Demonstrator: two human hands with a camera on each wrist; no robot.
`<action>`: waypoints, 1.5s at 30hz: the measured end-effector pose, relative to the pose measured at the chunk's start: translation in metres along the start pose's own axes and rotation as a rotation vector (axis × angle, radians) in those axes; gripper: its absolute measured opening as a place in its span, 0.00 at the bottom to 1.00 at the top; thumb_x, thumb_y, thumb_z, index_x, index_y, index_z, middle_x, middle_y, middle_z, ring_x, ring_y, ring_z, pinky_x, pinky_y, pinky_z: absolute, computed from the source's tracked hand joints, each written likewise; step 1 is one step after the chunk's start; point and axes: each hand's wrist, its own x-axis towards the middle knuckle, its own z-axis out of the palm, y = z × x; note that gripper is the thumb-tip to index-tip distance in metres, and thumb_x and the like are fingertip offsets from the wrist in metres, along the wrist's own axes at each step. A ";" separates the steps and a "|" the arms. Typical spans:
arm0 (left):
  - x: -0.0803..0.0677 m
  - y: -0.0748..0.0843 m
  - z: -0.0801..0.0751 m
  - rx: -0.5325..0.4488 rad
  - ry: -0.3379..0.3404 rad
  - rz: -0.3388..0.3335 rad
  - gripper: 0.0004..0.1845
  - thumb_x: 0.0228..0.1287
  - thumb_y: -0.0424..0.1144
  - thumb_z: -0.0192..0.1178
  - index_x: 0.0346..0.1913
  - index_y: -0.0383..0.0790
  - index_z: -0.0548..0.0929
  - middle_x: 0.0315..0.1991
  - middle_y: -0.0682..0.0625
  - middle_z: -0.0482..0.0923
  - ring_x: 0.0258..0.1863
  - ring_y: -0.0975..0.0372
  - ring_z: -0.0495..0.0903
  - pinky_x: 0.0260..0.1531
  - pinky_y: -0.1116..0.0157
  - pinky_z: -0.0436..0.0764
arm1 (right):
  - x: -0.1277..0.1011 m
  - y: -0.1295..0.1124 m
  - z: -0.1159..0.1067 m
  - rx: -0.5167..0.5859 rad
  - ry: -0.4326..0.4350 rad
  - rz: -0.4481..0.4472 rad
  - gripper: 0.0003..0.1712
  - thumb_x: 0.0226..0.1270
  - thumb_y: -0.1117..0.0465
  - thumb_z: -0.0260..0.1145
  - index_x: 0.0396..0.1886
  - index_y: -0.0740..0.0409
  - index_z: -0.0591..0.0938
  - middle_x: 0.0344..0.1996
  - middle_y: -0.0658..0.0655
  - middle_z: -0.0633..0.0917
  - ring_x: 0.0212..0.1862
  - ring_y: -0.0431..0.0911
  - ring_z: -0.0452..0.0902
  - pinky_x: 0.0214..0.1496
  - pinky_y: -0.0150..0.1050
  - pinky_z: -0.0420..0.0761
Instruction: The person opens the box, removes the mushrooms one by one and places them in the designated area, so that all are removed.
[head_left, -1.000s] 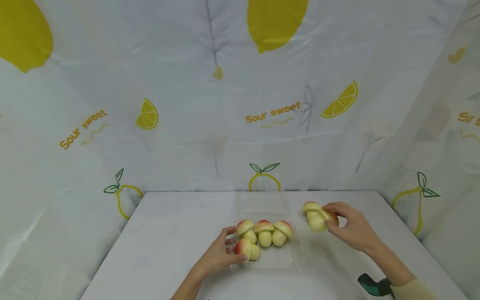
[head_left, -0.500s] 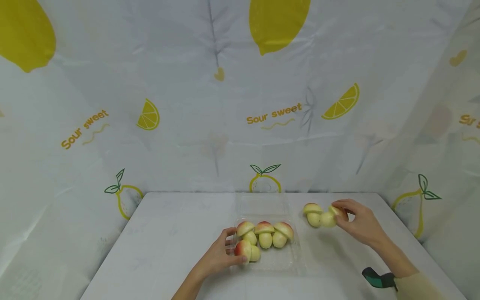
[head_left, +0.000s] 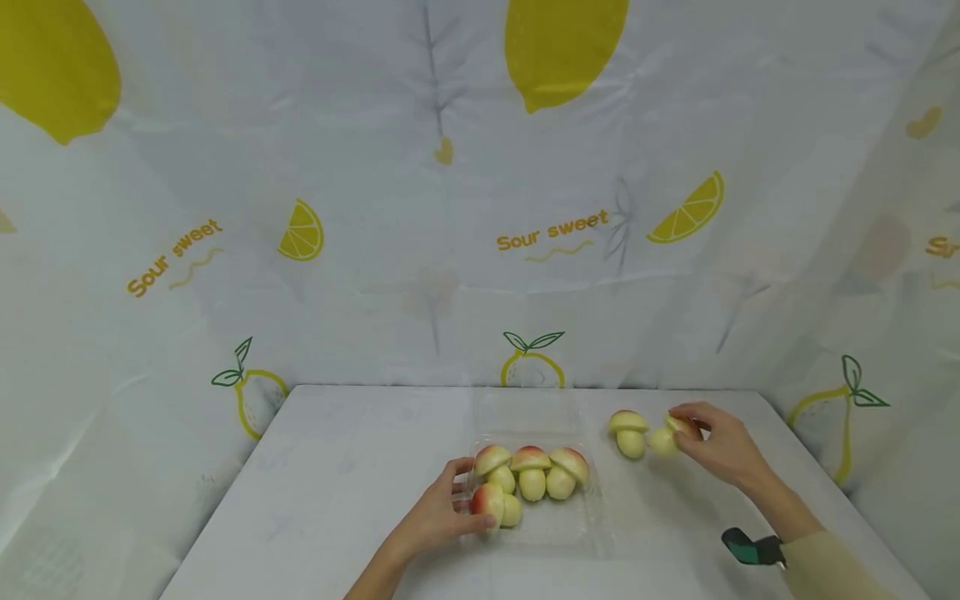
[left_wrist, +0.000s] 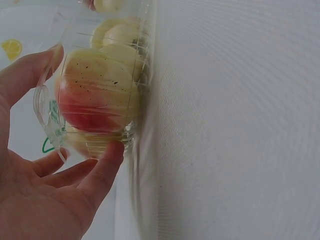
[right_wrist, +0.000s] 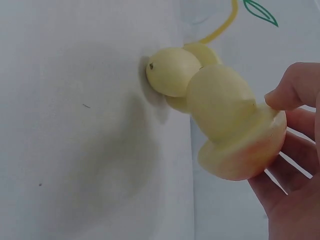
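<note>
Drawn rightward since the earlier frame: right hand with held mushroom-shaped piece, now clear of its neighbour in the head view. Far left: left hand, thumb at the near side and bent fingers at the far, holding the left end of a clear container; some fingers partly hidden, forearm cut off below. Inside: four mushroom-shaped pieces — three along the back, one on its side at front left. Behind: a clear flap, faint, its angle unreadable. Further right, on the white table: loose mushroom-shaped piece, partly covered in the right wrist view. Last: right hand, thumb and fingers pinching the held piece's cap off the table — cap partly hidden, stem slightly blurred.
</note>
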 end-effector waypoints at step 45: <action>-0.001 0.002 0.002 -0.002 0.009 0.010 0.48 0.54 0.46 0.78 0.73 0.37 0.62 0.72 0.38 0.64 0.61 0.42 0.76 0.57 0.45 0.79 | 0.005 0.034 0.031 0.004 -0.144 0.172 0.20 0.65 0.67 0.69 0.54 0.74 0.80 0.53 0.75 0.81 0.57 0.70 0.74 0.59 0.66 0.74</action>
